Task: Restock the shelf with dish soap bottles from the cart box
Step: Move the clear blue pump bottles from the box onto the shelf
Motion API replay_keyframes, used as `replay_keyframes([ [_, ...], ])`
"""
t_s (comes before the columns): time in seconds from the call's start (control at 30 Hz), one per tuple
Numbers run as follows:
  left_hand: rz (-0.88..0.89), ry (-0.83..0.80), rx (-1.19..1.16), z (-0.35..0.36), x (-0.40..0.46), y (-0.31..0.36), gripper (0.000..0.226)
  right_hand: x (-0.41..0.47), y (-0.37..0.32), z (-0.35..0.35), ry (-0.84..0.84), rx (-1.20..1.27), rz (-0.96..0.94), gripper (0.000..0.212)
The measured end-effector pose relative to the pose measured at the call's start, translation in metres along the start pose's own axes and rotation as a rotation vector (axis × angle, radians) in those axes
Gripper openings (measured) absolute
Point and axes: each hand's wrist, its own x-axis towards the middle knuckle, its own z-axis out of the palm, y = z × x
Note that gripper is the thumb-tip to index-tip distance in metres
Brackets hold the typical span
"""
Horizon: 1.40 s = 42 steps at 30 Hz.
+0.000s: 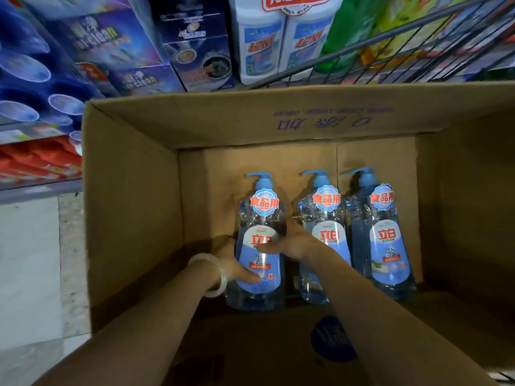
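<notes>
Here, leftmost clear blue-pump dish soap bottle [259, 246] in open brown cardboard box [131, 190], long axis running away, clasped between left hand [234, 260] and right hand [289, 242], fingers curled round its sides.

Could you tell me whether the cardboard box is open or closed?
Open: the cardboard box has its flaps spread, showing three bottles inside.
</notes>
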Motion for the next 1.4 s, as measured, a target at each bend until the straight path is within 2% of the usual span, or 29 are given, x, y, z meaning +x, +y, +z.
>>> replay_keyframes([
  [0.13, 0.009, -0.007, 0.02, 0.0, -0.004, 0.0, 0.069, -0.005, 0.0, 0.009, -0.028, 0.085, 0.033, 0.09],
  [0.27, 0.093, 0.061, 0.04, 0.004, -0.023, 0.001, 0.066, -0.024, -0.006, 0.017, 0.072, 0.083, -0.096, 0.088],
  [0.3, 0.125, 0.087, 0.028, 0.003, -0.031, 0.002, 0.071, -0.031, -0.009, 0.019, 0.095, 0.09, -0.124, 0.087],
  [0.4, 0.262, 0.149, -0.001, -0.007, -0.061, 0.013, 0.084, -0.059, -0.024, 0.023, 0.162, 0.162, -0.241, 0.073],
  [0.5, 0.413, 0.163, 0.03, -0.027, -0.099, 0.032, 0.072, -0.098, -0.048, 0.024, 0.234, 0.172, -0.394, 0.051],
  [0.67, 0.647, 0.202, 0.069, -0.068, -0.185, 0.056, 0.065, -0.187, -0.109, 0.044, 0.358, 0.117, -0.558, 0.068],
  [0.73, 0.724, 0.256, 0.088, -0.091, -0.228, 0.057, 0.065, -0.224, -0.134, 0.065, 0.391, 0.112, -0.657, 0.073],
  [0.8, 0.795, 0.277, 0.049, -0.116, -0.27, 0.051, 0.071, -0.26, -0.157, 0.09, 0.408, 0.116, -0.772, 0.069],
  [1.0, 0.941, 0.44, -0.006, -0.196, -0.376, -0.002, 0.08, -0.337, -0.219, 0.19, 0.343, 0.066, -0.981, 0.066],
  [1.17, 0.989, 0.614, -0.071, -0.259, -0.426, -0.065, 0.073, -0.347, -0.256, 0.281, 0.236, 0.021, -1.079, 0.076],
  [1.27, 0.998, 0.691, -0.079, -0.299, -0.449, -0.093, 0.066, -0.349, -0.281, 0.331, 0.202, 0.013, -1.135, 0.075],
  [1.4, 1.024, 0.805, -0.07, -0.346, -0.471, -0.11, 0.071, -0.343, -0.317, 0.378, 0.157, 0.024, -1.197, 0.074],
])
